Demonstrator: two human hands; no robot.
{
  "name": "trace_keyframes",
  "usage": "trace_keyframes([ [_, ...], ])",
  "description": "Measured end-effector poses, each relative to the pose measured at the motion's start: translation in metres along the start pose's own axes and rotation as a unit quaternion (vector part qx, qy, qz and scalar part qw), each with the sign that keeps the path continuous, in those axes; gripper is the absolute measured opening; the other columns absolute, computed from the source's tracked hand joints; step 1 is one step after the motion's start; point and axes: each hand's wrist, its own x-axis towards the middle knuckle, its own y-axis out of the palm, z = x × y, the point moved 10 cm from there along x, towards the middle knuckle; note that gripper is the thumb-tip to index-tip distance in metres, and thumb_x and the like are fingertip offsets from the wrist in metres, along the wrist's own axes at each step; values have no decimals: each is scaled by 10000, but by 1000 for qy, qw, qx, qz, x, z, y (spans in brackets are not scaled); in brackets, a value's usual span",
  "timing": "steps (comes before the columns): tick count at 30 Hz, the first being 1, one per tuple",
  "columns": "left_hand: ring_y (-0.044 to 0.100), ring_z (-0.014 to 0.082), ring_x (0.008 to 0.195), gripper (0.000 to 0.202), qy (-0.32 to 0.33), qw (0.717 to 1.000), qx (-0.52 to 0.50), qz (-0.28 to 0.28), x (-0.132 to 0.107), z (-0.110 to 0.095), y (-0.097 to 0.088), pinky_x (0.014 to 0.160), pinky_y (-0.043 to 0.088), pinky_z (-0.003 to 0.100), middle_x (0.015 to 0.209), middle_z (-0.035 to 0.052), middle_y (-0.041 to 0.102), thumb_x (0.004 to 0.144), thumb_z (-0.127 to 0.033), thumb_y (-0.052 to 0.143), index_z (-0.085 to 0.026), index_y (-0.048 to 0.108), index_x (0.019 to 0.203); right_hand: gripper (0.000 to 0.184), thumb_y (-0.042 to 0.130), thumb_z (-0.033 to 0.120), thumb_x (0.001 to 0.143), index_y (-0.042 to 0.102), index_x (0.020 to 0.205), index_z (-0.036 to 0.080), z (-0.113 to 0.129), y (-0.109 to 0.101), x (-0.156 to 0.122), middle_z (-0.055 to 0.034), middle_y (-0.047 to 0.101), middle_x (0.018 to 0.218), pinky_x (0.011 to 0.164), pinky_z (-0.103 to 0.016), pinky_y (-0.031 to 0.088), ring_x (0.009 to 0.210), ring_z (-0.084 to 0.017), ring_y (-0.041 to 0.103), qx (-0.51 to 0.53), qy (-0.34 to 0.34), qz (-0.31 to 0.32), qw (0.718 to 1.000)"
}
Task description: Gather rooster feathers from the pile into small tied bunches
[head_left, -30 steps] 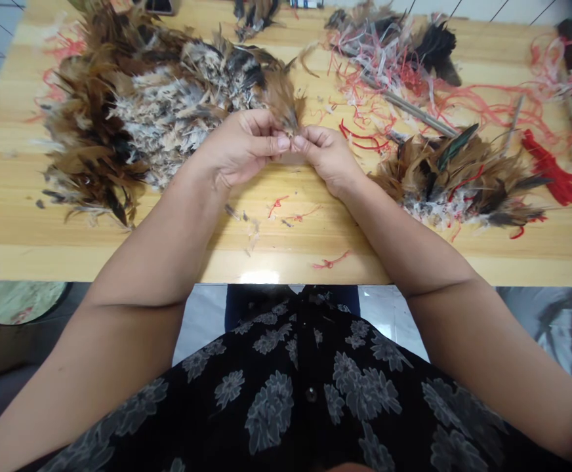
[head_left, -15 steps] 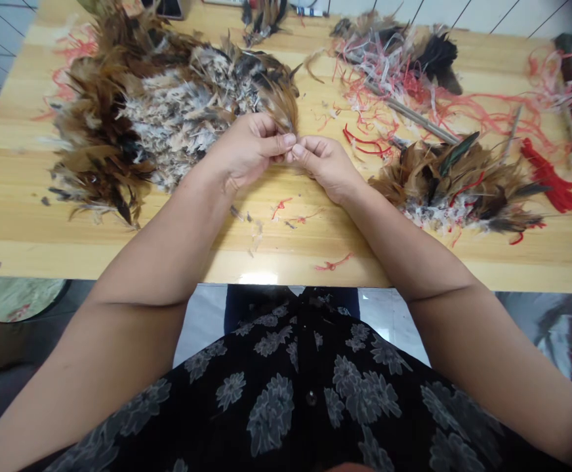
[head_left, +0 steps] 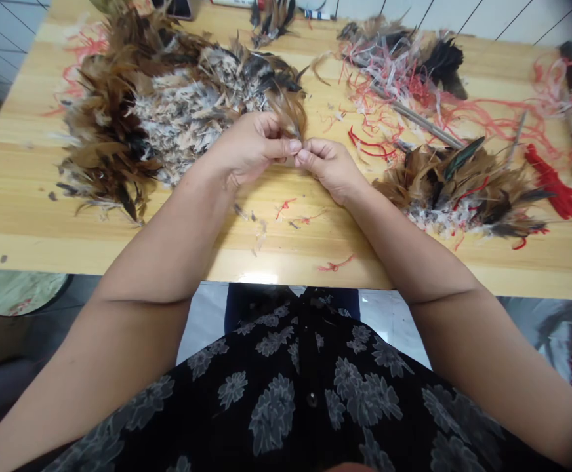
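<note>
My left hand (head_left: 265, 145) pinches the base of a small bunch of brown feathers (head_left: 290, 113), whose tips fan upward past the fingers. Right against it, my right hand (head_left: 328, 167) is closed too, thumb and forefinger pressed together at the same quill ends. Whether a thread lies between those fingertips is too small to tell. Behind and left of my left hand spreads a large heap of brown, black and whitish feathers (head_left: 182, 118). Beyond my right wrist lies a smaller pile of brown feathers (head_left: 428, 177) with white bases.
Red and white plastic strands (head_left: 404, 72) tangle with dark feathers at the back right, beside a thin stick (head_left: 424, 121). A bundle of red strips (head_left: 554, 187) lies at the right. Red scraps (head_left: 335, 263) dot the wooden table (head_left: 276, 262). A marker (head_left: 318, 14) and phone (head_left: 178, 8) are at the back.
The whole view has shifted slightly, so the table appears a little further right. Both hands stay together at the feather bunch, with hardly any change in their grip.
</note>
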Motion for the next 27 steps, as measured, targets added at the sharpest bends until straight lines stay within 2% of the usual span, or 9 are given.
trace_keyframes([
  [4, 615, 216, 882, 404, 91, 986, 61, -126, -7, -50, -40, 891, 581, 375, 850, -48, 760, 786, -193, 1214, -298, 858, 944, 696, 977, 790, 1010, 587, 790, 257, -1, -7, 1, 23, 564, 805, 767, -281, 530, 829, -148, 526, 7, 11, -34, 999],
  [6, 563, 169, 870, 382, 127, 933, 201, -268, -28, -90, -74, 878, 562, 320, 863, -74, 713, 863, 42, 1074, -244, 875, 1018, 709, 968, 790, 1022, 561, 783, 260, -2, -10, 3, 29, 535, 795, 718, -266, 489, 797, -135, 477, 14, 18, -50, 999],
  [8, 595, 149, 958, 292, 91, 868, 354, -337, -47, -120, -91, 1015, 582, 289, 1004, -52, 687, 1006, 70, 949, -193, 895, 1123, 710, 967, 791, 1026, 555, 790, 263, -4, -12, 4, 46, 481, 764, 675, -258, 444, 757, -125, 412, 17, 19, -56, 998],
  [10, 618, 185, 975, 164, -1, 839, 452, -302, -54, -126, -96, 1104, 601, 324, 989, -17, 643, 1179, -55, 802, -176, 914, 1174, 705, 974, 794, 1020, 560, 804, 266, -7, -13, 6, 64, 423, 732, 642, -251, 402, 727, -121, 359, 18, 14, -56, 998],
  [13, 629, 247, 972, 184, -53, 789, 550, -267, -59, -129, -92, 1238, 621, 426, 908, 14, 581, 1132, -42, 867, -112, 979, 1259, 687, 972, 782, 1029, 567, 823, 266, -11, -15, 6, 81, 372, 701, 611, -242, 329, 700, -117, 309, 23, 10, -51, 998],
  [17, 790, 393, 1337, 404, -130, 720, 643, -227, -52, -110, -85, 1389, 602, 532, 1227, 135, 839, 1113, -49, 932, -129, 978, 1507, 626, 937, 713, 1088, 582, 848, 257, -14, -13, 4, 86, 359, 692, 621, -254, 264, 686, -114, 289, 33, 20, -39, 999],
  [20, 732, 494, 1609, 408, -142, 703, 661, -220, -49, -102, -82, 1439, 568, 609, 1639, 213, 813, 1144, -84, 883, -177, 971, 1532, 625, 938, 694, 1095, 577, 844, 249, -11, -12, 3, 74, 387, 727, 641, -265, 270, 709, -114, 318, 24, 18, -43, 999],
  [23, 742, 515, 1625, 388, -97, 693, 673, -240, -50, -111, -77, 1407, 590, 618, 1641, 280, 811, 1148, 10, 765, -69, 973, 1467, 612, 920, 668, 1121, 579, 837, 246, -9, -13, 3, 75, 385, 731, 653, -268, 270, 706, -112, 324, 26, 9, -51, 998],
  [27, 822, 314, 1276, 229, 15, 780, 555, -289, -50, -124, -72, 1234, 614, 423, 1308, 104, 911, 1118, 19, 873, -136, 999, 1230, 536, 860, 542, 1189, 584, 837, 246, -10, -15, 3, 90, 366, 689, 654, -265, 256, 673, -108, 298, 44, 4, -61, 997],
])
